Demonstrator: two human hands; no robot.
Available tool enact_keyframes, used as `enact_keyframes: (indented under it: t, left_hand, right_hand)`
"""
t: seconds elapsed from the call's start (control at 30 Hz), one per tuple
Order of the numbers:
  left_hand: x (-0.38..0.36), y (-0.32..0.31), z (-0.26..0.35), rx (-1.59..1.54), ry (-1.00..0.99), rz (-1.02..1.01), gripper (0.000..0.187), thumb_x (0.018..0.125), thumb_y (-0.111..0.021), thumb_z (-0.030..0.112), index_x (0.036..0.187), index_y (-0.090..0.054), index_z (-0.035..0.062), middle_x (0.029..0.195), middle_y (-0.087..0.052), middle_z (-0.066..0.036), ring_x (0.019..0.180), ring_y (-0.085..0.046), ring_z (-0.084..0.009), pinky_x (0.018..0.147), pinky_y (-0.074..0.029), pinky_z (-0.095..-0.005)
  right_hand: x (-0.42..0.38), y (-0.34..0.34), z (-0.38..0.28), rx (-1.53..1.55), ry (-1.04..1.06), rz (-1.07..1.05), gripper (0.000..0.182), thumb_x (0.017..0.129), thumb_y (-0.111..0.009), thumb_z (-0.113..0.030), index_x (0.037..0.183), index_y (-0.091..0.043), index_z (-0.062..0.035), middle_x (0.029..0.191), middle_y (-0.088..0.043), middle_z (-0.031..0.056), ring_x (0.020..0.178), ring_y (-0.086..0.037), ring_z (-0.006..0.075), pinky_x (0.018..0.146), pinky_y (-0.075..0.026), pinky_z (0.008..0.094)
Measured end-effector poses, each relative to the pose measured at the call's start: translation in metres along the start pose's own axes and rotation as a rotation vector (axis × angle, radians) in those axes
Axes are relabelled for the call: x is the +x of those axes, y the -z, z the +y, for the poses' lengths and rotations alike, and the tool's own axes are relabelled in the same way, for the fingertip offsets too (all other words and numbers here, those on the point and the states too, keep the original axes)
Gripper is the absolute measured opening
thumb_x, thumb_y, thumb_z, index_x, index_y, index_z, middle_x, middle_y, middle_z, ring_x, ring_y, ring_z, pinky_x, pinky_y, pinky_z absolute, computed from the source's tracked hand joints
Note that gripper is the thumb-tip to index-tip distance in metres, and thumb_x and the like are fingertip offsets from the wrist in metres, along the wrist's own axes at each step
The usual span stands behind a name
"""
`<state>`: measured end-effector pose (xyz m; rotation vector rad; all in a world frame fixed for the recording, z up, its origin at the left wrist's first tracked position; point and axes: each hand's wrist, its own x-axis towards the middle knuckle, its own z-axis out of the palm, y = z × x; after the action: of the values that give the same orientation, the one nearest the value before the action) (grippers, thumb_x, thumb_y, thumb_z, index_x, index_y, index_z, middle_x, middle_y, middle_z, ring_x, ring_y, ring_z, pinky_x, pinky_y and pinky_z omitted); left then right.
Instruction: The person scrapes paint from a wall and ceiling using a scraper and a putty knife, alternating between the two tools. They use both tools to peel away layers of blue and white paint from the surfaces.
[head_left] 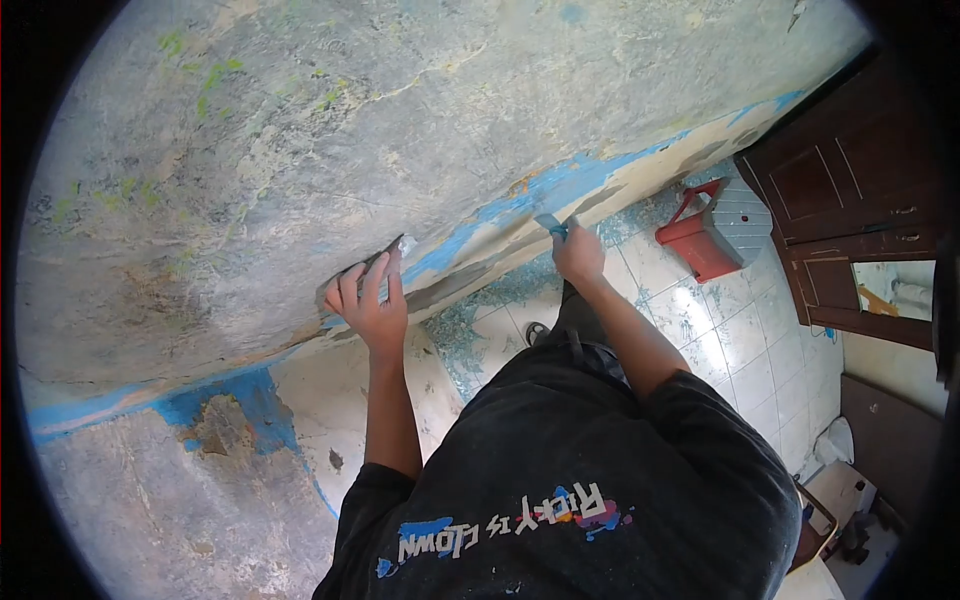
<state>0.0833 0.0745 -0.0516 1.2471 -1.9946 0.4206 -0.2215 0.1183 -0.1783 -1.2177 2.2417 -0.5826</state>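
1. At the patchy wall (250, 200), I saw the left hand (368, 308) curled round a thin flat object (404, 246), mostly hidden.
2. Rightward, the right hand (580, 256) gripped a small scraper (550, 224) beside the blue strip (510, 208).
3. Far right: red stool (705, 240) on tiles.

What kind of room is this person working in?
Probably a room in a home being redone: the wall has patchy blue paint, flakes litter the tiled floor, and dark panelled woodwork stands nearby.
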Motion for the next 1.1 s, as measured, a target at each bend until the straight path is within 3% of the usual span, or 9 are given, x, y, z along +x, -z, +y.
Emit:
enact_keyframes:
  t: [0.1, 0.2, 0.37, 0.5, 0.6, 0.7, 0.8, 1.03, 1.1]
  left_hand:
    - [0.005, 0.001, 0.000, 0.011, -0.013, -0.004, 0.031, 0.071, -0.081, 0.009, 0.099, -0.076, 0.0210, 0.101, -0.059, -0.001, 0.102, -0.049, -0.0279, 0.095, -0.035, -0.0471]
    - [0.002, 0.004, -0.002, 0.007, -0.017, -0.024, 0.031, 0.072, -0.081, 0.008, 0.100, -0.076, 0.0206, 0.101, -0.059, -0.002, 0.101, -0.049, -0.0280, 0.094, -0.037, -0.0458]
    - [0.002, -0.002, -0.003, -0.022, 0.004, -0.024, 0.030, 0.073, -0.080, 0.006, 0.100, -0.076, 0.0198, 0.101, -0.059, -0.003, 0.099, -0.049, -0.0279, 0.090, -0.039, -0.0429]
    - [0.004, 0.001, 0.000, -0.005, -0.005, -0.028, 0.030, 0.073, -0.080, 0.006, 0.099, -0.077, 0.0196, 0.101, -0.058, -0.003, 0.098, -0.048, -0.0275, 0.089, -0.039, -0.0422]
    - [0.004, 0.001, 0.002, -0.009, -0.016, -0.034, 0.030, 0.073, -0.080, 0.006, 0.099, -0.077, 0.0196, 0.100, -0.058, -0.003, 0.097, -0.048, -0.0274, 0.089, -0.039, -0.0415]
    - [0.007, 0.000, 0.000, -0.013, -0.043, -0.029, 0.031, 0.072, -0.080, 0.006, 0.100, -0.077, 0.0193, 0.101, -0.058, -0.003, 0.097, -0.048, -0.0274, 0.088, -0.039, -0.0407]
    - [0.002, 0.006, -0.006, -0.019, -0.059, -0.046, 0.032, 0.071, -0.081, 0.006, 0.100, -0.077, 0.0191, 0.101, -0.059, -0.003, 0.098, -0.048, -0.0272, 0.088, -0.039, -0.0403]
    - [0.001, 0.003, -0.006, -0.026, -0.052, -0.066, 0.032, 0.072, -0.079, 0.006, 0.101, -0.077, 0.0188, 0.101, -0.059, -0.002, 0.101, -0.046, -0.0268, 0.089, -0.038, -0.0404]
    - [0.003, 0.005, -0.004, -0.022, -0.069, -0.081, 0.034, 0.071, -0.080, 0.005, 0.103, -0.076, 0.0149, 0.102, -0.061, -0.003, 0.101, -0.047, -0.0273, 0.088, -0.040, -0.0397]
  right_hand:
    - [0.003, -0.012, 0.010, 0.018, -0.013, 0.020, 0.028, 0.093, -0.062, -0.027, 0.103, -0.059, -0.0015, 0.088, -0.069, 0.0271, 0.085, -0.069, 0.0441, 0.075, -0.054, 0.0544]
    - [-0.012, 0.018, -0.005, 0.053, 0.000, 0.042, 0.028, 0.092, -0.063, -0.028, 0.103, -0.059, -0.0018, 0.086, -0.069, 0.0271, 0.084, -0.069, 0.0441, 0.074, -0.054, 0.0536]
    - [-0.001, -0.009, 0.012, 0.079, -0.022, 0.060, 0.027, 0.092, -0.064, -0.028, 0.100, -0.059, -0.0025, 0.084, -0.069, 0.0268, 0.082, -0.069, 0.0437, 0.072, -0.055, 0.0526]
    - [-0.010, 0.022, -0.005, 0.089, -0.001, 0.039, 0.026, 0.091, -0.064, -0.027, 0.100, -0.059, -0.0030, 0.083, -0.069, 0.0260, 0.083, -0.069, 0.0435, 0.073, -0.054, 0.0528]
    - [0.003, -0.013, 0.007, 0.034, 0.006, 0.024, 0.030, 0.090, -0.065, -0.025, 0.107, -0.064, -0.0004, 0.086, -0.068, 0.0278, 0.085, -0.067, 0.0464, 0.076, -0.052, 0.0544]
    - [0.002, -0.027, 0.013, 0.033, 0.019, 0.087, 0.026, 0.092, -0.064, -0.027, 0.100, -0.059, -0.0026, 0.082, -0.069, 0.0259, 0.081, -0.069, 0.0448, 0.072, -0.054, 0.0542]
    - [-0.017, -0.006, 0.003, 0.138, 0.000, 0.090, 0.028, 0.092, -0.064, -0.028, 0.101, -0.059, -0.0026, 0.082, -0.069, 0.0259, 0.080, -0.069, 0.0452, 0.071, -0.054, 0.0548]
    - [-0.022, 0.005, 0.005, 0.077, -0.028, 0.022, 0.031, 0.092, -0.064, -0.029, 0.106, -0.058, -0.0021, 0.085, -0.069, 0.0255, 0.083, -0.069, 0.0442, 0.073, -0.054, 0.0538]
    - [-0.015, 0.013, 0.001, 0.037, -0.027, 0.018, 0.031, 0.092, -0.064, -0.028, 0.107, -0.058, -0.0026, 0.089, -0.069, 0.0254, 0.086, -0.069, 0.0437, 0.075, -0.055, 0.0535]
